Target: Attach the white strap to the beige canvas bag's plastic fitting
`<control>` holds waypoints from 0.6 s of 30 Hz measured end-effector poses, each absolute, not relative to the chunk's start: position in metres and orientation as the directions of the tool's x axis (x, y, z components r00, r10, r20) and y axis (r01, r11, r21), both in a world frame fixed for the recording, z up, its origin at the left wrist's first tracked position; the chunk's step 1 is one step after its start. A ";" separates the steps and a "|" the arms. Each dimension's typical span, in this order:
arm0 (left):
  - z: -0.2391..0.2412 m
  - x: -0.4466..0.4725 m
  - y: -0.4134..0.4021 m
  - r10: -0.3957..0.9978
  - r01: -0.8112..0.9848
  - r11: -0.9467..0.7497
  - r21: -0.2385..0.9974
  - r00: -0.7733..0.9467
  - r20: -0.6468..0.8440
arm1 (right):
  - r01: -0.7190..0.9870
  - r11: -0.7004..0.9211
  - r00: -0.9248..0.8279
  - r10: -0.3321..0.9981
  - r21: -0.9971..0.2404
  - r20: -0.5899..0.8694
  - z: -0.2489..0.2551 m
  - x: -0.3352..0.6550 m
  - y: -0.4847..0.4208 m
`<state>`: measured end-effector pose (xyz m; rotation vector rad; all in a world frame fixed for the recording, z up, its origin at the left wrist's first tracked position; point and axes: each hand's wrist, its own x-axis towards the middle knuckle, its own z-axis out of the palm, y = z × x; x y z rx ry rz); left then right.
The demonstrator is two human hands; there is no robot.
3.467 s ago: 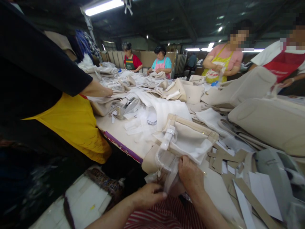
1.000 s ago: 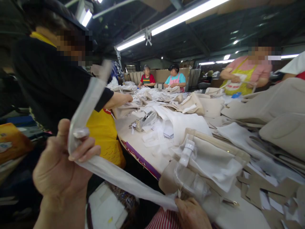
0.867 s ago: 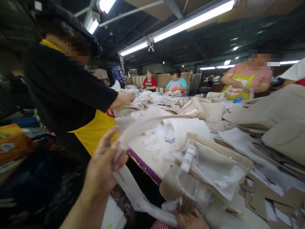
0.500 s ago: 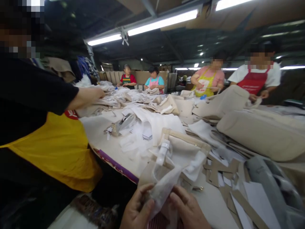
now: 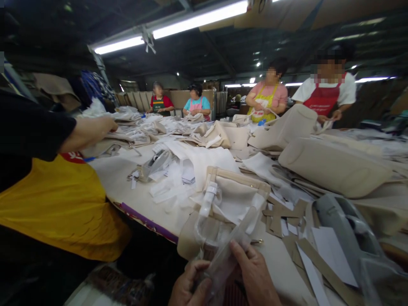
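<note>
1. Left hand (image 5: pixel 190 287) at 6 o'clock, fingers curled, pinching the lower end of a clear plastic film strip (image 5: pixel 230 250).
2. Right hand (image 5: pixel 255 276) just beside it, thumb pressed onto the same strip (grip closed).
3. Strip runs up toward 1 o'clock, over a beige fabric pouch with white lining (image 5: pixel 236 197) at the table edge (image 5: pixel 145 221).
4. Grey tape dispenser (image 5: pixel 153 163) at 10 o'clock, well apart.
5. Co-worker's yellow apron (image 5: pixel 60 208) at 9 o'clock.

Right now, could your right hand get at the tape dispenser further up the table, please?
Probably not at once: the right hand and left hand are both closed on a clear plastic strip, and the beige bag lies between them and the tape dispenser.
</note>
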<state>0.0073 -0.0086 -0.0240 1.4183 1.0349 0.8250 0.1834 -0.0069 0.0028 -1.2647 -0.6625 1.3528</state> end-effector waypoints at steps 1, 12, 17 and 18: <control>-0.020 0.008 -0.004 0.905 0.147 0.014 0.989 0.419 -0.075 | -0.315 -0.223 0.197 0.936 -0.923 -0.293 0.003 0.185 -0.007; 0.017 0.044 0.013 0.775 -0.013 0.355 0.935 0.563 -0.287 | 0.502 0.190 0.175 0.933 -0.844 0.314 0.016 0.202 -0.018; 0.011 0.039 0.010 0.776 -0.016 0.388 0.922 0.544 -0.317 | 0.923 0.219 0.080 0.696 -0.317 0.714 0.032 0.240 -0.018; 0.013 0.038 0.009 0.773 -0.023 0.399 0.916 0.546 -0.323 | 0.948 0.243 -0.022 0.694 -0.206 0.720 0.034 0.242 -0.018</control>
